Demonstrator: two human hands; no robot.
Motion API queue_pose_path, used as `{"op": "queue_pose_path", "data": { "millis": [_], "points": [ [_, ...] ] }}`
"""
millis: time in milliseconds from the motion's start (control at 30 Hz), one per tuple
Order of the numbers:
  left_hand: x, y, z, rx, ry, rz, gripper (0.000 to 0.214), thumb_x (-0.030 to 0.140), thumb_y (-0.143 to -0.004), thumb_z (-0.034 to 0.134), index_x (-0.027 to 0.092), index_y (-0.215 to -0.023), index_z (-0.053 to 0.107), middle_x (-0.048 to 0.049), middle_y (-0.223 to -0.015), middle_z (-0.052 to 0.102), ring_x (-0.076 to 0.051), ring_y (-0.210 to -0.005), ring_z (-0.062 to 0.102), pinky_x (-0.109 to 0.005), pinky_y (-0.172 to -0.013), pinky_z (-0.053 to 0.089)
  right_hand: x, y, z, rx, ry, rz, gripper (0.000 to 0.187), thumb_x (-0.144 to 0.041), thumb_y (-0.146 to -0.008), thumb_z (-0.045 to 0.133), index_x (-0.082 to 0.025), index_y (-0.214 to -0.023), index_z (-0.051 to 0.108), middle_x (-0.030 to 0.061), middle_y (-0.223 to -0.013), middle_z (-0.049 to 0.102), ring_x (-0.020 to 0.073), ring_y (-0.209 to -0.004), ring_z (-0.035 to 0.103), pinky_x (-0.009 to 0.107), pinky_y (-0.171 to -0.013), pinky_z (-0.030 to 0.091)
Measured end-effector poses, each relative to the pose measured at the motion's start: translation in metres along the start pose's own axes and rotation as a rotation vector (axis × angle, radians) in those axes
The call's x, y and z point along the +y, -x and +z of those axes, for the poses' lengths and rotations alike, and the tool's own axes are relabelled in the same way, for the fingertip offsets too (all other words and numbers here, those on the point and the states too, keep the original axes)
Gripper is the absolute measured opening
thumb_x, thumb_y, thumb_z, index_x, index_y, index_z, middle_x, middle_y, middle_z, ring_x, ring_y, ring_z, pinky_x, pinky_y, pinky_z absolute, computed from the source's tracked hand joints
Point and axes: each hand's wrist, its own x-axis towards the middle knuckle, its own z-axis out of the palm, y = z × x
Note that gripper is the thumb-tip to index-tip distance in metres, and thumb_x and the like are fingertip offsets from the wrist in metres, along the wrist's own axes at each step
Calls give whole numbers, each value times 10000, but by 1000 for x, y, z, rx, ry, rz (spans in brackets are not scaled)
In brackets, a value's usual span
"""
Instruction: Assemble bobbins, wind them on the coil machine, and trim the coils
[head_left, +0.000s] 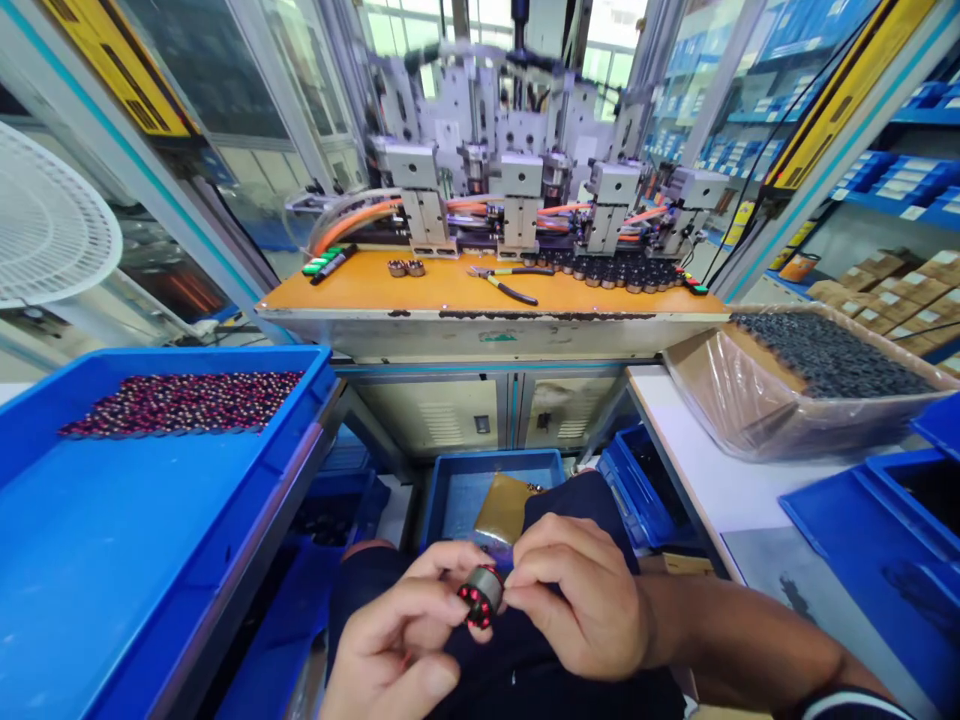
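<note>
Above my lap, a small motor stator (486, 582) with a grey metal body and red windings at its end is tilted toward me. The fingers of my left hand (405, 625) are closed around its left side and underside. My right hand (581, 590) pinches at the stator's right edge with thumb and forefinger; anything finer between those fingertips is too small to make out. Below and beyond the hands, a yellowish plastic bag (501, 508) lies in a blue bin (450, 490) between the knees.
A blue tray (112, 560) at left holds many red-wound parts. Ahead, cutters (510, 288), two small rings (406, 268) and rows of dark parts (622, 272) sit on an orange bench (360, 295) under a machine (517, 175). A plastic-lined box (735, 400) of dark parts stands right.
</note>
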Motion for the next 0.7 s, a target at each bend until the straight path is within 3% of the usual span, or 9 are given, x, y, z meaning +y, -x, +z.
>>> {"op": "queue_pose_path", "data": {
  "millis": [133,233,333,400,467,600,700],
  "points": [
    [-5,2,-12,-88,122,2,135,376,-760,808,275,-811,733,14,-929,747,-177,-979,698,-277,-887,550,-1,3,2,6,-88,4,174,-183,-976,560,-123,-828,630,31,-767,648,87,-711,623,206,-686,513],
    [-9,0,-12,-79,217,-51,231,447,-754,798,298,-921,740,15,-879,749,-199,-1005,694,-302,-917,533,-2,5,1,-47,-147,-73,184,-159,-983,545,-109,-832,639,35,-767,639,90,-706,631,215,-662,525],
    [-7,-4,-11,-161,97,-227,513,631,-783,677,175,-1006,754,-86,-891,726,-207,-856,677,-274,-771,537,-3,5,-3,-91,-109,-135,195,-166,-996,531,-108,-851,647,35,-774,642,100,-694,630,244,-620,518],
    [-3,-6,-10,-260,40,-369,559,654,-820,610,125,-931,750,-90,-762,690,-168,-684,624,-249,-632,501,-5,5,-6,-100,-65,-150,177,-176,-994,545,-115,-867,652,28,-782,646,102,-687,621,259,-612,514],
    [2,-6,-9,-271,18,-411,456,579,-844,638,135,-862,736,-62,-674,659,-140,-589,580,-232,-557,469,-5,4,-8,-113,-12,-167,173,-186,-988,561,-117,-855,647,28,-781,645,106,-685,615,271,-616,516],
    [4,-3,-6,-123,-39,-259,160,319,-853,714,190,-942,750,-39,-661,694,-146,-570,637,-221,-552,509,0,1,-11,-181,43,-102,161,-190,-974,572,-139,-834,633,27,-776,632,109,-660,598,262,-604,514],
    [-3,1,-5,-53,2,-168,197,180,-831,729,269,-1006,743,-22,-745,749,-161,-600,702,-240,-593,556,3,-1,-10,-168,28,-81,126,-147,-964,558,-147,-860,629,24,-775,634,103,-662,594,235,-615,517]
  ]
}}
